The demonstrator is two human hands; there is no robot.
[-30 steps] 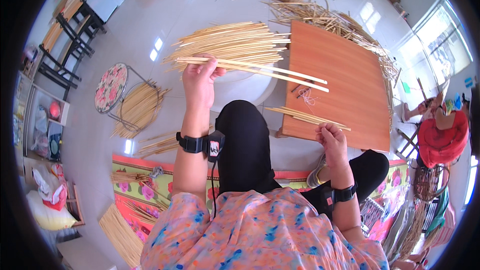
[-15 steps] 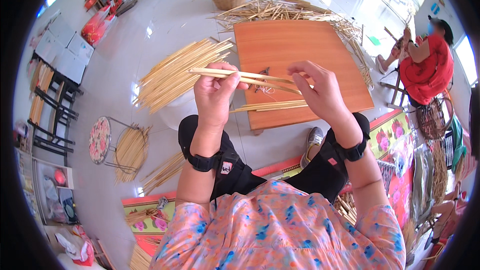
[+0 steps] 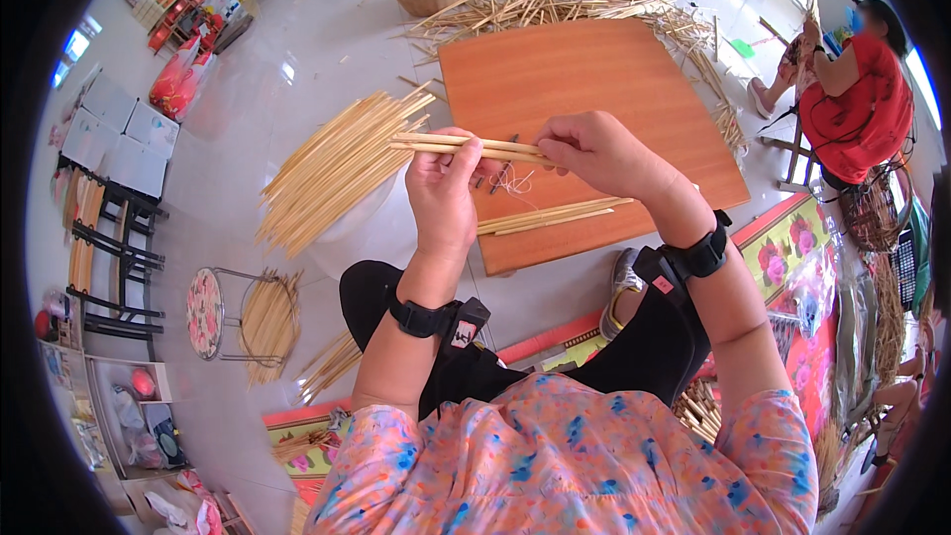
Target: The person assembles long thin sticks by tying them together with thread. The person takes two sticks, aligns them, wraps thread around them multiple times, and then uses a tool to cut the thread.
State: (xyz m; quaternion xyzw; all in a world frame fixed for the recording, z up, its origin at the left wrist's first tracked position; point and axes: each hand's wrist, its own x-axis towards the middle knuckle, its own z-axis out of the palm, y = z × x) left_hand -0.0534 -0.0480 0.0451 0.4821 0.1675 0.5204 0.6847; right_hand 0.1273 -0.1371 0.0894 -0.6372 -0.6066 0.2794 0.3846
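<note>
We see left hand (image 3: 443, 193) and right hand (image 3: 594, 151) both clamped on thin bamboo sticks (image 3: 466, 145) held level above the wooden table (image 3: 614, 69), likely light, stiff, snappable, so grip near the ends

top: short-sleeved shirt (image 3: 584, 466), pink/orange w/ blue flower print
legs: black trousers (image 3: 654, 337)
left wrist: black band (image 3: 424, 317) w/ small black box on the side, white mark on it
right wrist: black band (image 3: 701, 256), wide strap, red tag at the edge
left hand (image 3: 443, 196): bare, no glove
right hand (image 3: 599, 151): bare, no glove
</note>
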